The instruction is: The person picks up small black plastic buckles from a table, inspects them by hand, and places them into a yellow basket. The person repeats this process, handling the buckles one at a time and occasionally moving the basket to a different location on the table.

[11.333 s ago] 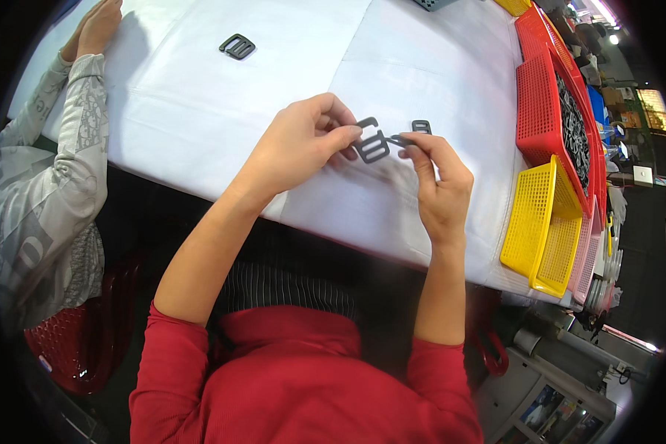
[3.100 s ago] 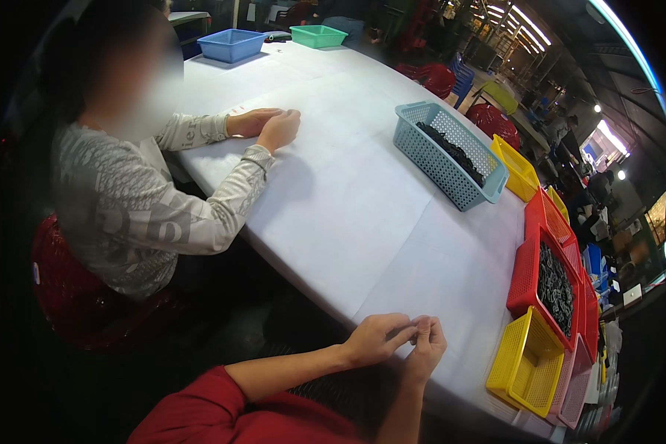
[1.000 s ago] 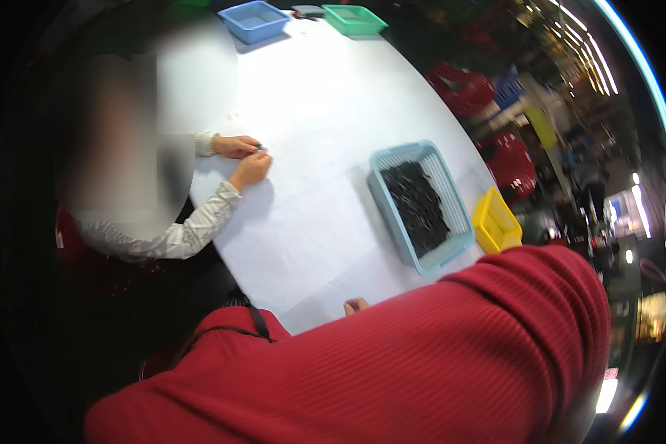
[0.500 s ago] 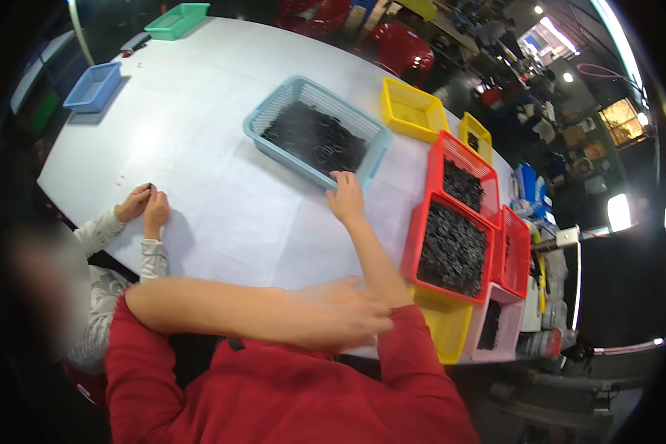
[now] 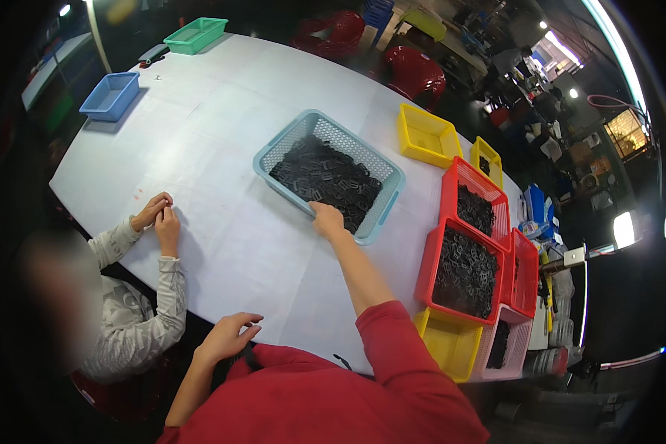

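Note:
My right hand (image 5: pixel 325 220) is stretched out to the near rim of a light blue basket (image 5: pixel 277 152) on the white table (image 5: pixel 222 148). The basket is full of small black plastic buckles (image 5: pixel 325 177). The fingers reach over the rim among the buckles, and I cannot see whether they hold one. My left hand (image 5: pixel 228 337) hovers at the table's near edge, fingers loosely apart, nothing in it. Both my sleeves are red.
A co-worker in a grey top sits at my left, hands (image 5: pixel 157 216) together on the table. Red baskets (image 5: pixel 462 270) of black parts, yellow baskets (image 5: pixel 425 135) and a pink one (image 5: pixel 503 342) line the right edge. A blue tray (image 5: pixel 111 95) and a green tray (image 5: pixel 194 33) stand far left.
My view has swung and settled over the table. My right hand stays at the blue basket's near rim, and my left arm has come down to the near edge.

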Available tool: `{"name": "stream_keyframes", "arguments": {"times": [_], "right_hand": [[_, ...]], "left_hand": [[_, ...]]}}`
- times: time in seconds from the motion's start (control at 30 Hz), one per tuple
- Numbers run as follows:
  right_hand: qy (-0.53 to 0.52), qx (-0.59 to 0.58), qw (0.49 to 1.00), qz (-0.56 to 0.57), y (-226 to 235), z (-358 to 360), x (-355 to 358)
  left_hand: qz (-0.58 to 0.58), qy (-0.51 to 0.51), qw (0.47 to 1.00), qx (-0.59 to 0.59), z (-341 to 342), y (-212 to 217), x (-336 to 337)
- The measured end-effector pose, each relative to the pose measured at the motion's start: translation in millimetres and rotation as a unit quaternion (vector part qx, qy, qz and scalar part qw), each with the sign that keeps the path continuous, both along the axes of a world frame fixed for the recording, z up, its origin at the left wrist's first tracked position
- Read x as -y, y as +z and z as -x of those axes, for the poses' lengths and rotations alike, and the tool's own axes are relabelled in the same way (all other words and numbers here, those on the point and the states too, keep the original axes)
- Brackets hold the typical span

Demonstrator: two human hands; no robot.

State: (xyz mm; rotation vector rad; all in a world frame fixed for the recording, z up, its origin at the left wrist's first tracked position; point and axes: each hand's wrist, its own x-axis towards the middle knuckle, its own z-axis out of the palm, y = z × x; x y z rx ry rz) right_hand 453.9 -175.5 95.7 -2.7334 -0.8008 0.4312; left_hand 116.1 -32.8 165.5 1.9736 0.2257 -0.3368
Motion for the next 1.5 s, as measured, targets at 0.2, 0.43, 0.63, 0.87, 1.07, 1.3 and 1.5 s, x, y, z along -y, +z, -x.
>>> {"name": "stream_keyframes", "arguments": {"times": [0.2, 0.43, 0.63, 0.87, 1.07, 1.3, 1.5], "right_hand": [[0.086, -0.031, 0.995, -0.033, -20.0, 87.5, 26.1], [0.167, -0.030, 0.984, -0.061, -17.3, 190.0, 24.7], [0.209, -0.058, 0.976, 0.034, -14.2, 233.3, 13.2], [0.060, 0.013, 0.970, -0.235, 6.8, 212.9, 44.3], [-0.228, 0.210, 0.935, -0.172, -23.0, 168.2, 112.2], [-0.394, -0.116, 0.864, -0.291, -85.8, 174.9, 133.7], [-0.376, -0.142, 0.843, -0.358, -70.7, 174.9, 133.7]], "left_hand": [[-0.020, -0.051, 0.994, 0.096, -29.7, 7.1, -8.2], [-0.031, -0.084, 0.987, 0.136, -44.2, 19.2, -10.8], [-0.017, -0.050, 0.980, 0.190, -49.1, -12.3, -7.5], [-0.197, 0.044, 0.933, 0.298, -48.0, -96.7, -30.4], [-0.280, 0.100, 0.867, 0.400, -44.0, -115.4, -31.5], [-0.299, 0.099, 0.860, 0.402, -32.2, -126.9, -41.1], [-0.280, 0.119, 0.860, 0.410, -34.1, -127.4, -35.9]]}}
